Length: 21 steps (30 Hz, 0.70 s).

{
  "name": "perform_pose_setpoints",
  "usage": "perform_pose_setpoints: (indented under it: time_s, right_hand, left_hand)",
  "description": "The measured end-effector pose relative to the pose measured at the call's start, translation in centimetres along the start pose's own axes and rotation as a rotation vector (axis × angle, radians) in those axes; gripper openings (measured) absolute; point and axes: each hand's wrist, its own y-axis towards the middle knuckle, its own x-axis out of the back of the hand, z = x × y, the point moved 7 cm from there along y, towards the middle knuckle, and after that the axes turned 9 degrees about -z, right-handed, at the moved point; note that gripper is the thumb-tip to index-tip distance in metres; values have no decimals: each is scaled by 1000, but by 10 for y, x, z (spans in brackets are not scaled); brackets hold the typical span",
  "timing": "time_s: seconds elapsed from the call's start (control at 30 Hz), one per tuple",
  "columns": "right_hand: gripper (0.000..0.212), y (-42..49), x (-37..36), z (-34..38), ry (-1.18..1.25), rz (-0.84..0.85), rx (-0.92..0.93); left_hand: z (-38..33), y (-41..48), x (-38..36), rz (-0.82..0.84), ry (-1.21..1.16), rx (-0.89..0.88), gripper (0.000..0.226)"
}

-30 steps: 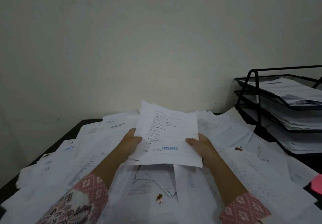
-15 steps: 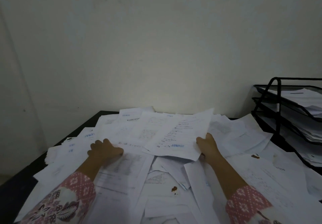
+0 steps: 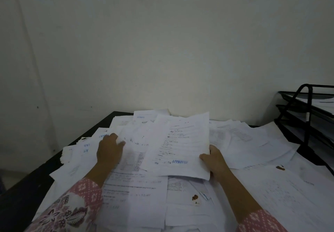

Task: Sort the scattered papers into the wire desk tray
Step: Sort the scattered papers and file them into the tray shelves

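Since 0.5 s ago the left hand [image 3: 109, 150] has been moved forward onto the pile and nearer the APPROVED sheet [image 3: 179, 146], which has been raised slightly at its right edge; the view has been shifted left, so less of the wire desk tray [image 3: 307, 116] is shown. Desk [image 3: 21, 195]: dark, covered by scattered papers [image 3: 253, 141] overlapping in all directions. Tray: black, tiered, at the far right edge of frame, well to the right of the APPROVED sheet; papers are already seen in its tiers. APPROVED sheet: held above the pile, centre, tilted; its right edge is pinched by the right hand [image 3: 216, 161], thumb on top. Left hand: laid on a sheet just left of the APPROVED sheet, fingers curled at that sheet's edge; whether it is gripped or only pressed cannot be told. Small brown stains [image 3: 194, 197] are noted on papers nearer the person than the APPROVED sheet. Step judged in hand: gathering sheets before filing. Next move is judged to call for a firm grip on the left sheet, then carriage rightward to a matching tier.
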Motion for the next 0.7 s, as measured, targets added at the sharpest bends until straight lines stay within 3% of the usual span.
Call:
perform_pose_setpoints:
  time_s: [0.13, 0.33, 0.53, 0.7]
  right_hand:
    - [39, -6, -9, 7, -65, -1, 82]
    - [40, -15, -26, 13, -104, 15, 198]
    - [38, -20, -33, 18, -136, 26, 323]
    - [46, -24, -38, 19, -171, 20, 378]
  left_hand:
    - [-9, 2, 12, -153, 73, -118, 22]
    - [-4, 9, -3, -53, -174, 50, 24]
    - [3, 13, -27, 167, -341, 292, 22]
    - [-3, 6, -38, 467, -458, 360, 51]
